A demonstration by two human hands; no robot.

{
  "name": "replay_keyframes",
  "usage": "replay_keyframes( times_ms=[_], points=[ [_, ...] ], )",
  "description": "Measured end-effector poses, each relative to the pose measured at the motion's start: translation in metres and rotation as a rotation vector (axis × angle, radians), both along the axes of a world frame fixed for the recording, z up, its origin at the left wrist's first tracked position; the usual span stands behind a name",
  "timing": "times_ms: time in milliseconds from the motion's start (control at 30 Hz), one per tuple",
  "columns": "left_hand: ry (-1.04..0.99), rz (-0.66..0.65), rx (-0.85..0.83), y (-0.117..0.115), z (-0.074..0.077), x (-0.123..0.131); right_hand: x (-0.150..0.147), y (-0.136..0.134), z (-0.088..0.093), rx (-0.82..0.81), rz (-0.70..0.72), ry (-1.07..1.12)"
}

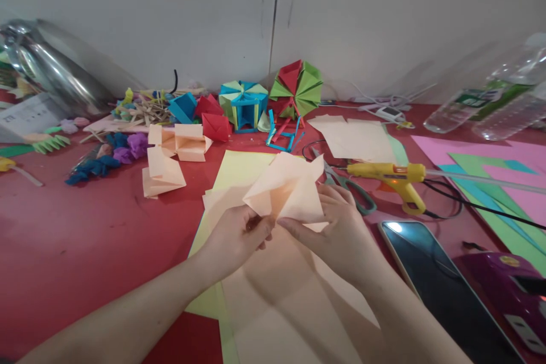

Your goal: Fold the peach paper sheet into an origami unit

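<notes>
Both hands hold one piece of folded peach paper above the table, its folds partly spread and a pocket showing at the front. My left hand pinches its lower left corner between thumb and fingers. Along the right side, my right hand grips it with the thumb in front and the fingers partly hidden behind. Beneath them lie a large peach sheet and a yellow sheet. Left of the hands stand several folded peach paper pieces, among them a box-like one.
A yellow glue gun and scissors lie to the right, near a phone and purple power strip. Paper models, a steel kettle and plastic bottles stand along the wall. Coloured sheets lie at right.
</notes>
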State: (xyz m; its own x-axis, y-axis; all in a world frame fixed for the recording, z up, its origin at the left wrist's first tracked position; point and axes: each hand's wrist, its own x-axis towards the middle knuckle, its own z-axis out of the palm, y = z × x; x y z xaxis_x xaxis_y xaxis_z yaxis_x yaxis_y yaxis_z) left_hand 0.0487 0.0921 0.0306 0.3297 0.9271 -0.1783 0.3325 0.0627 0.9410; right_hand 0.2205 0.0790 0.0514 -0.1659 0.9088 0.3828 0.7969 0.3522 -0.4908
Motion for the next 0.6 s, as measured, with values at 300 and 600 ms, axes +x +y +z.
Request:
replay_keyframes(
  times_ms=[300, 600],
  points=[
    [0.067, -0.049, -0.015, -0.0005, 0.0033, 0.0013, 0.0007, 0.0015, -0.0036, 0.077, -0.04, -0.008],
    [-0.008, 0.001, -0.051, -0.0002, -0.0045, 0.0018, 0.0091, 0.0049, 0.0061, -0.1, -0.226, 0.264]
  ],
)
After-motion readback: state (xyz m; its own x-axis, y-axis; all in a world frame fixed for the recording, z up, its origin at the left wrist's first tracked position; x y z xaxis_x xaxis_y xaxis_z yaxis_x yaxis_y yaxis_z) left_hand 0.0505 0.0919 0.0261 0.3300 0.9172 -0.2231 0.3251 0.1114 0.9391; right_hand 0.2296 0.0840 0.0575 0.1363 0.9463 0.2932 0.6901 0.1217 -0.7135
